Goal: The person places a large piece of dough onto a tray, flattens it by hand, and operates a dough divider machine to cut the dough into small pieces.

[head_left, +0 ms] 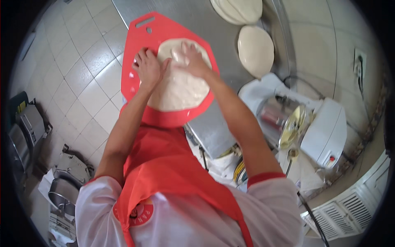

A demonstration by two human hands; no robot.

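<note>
A flat, round sheet of pale dough (179,92) lies on a red board (164,25) that has a slot near its far corner. My left hand (150,68) rests over the board and the dough's left edge, fingers bent a little and thumb held apart toward the dough. Toward the far right part of the same dough, my right hand (191,61) lies with fingers stretched out over the surface, somewhat blurred by motion. Neither hand grips anything. The dough looks uneven and dimpled below the hands.
Another dough round (256,51) and a few overlapping dough sheets (238,10) lie at the right on the metal table (185,9). A white stand mixer (325,131) with a metal bowl stands to the right. Grey machines (72,171) are on the tiled floor (92,99) at left.
</note>
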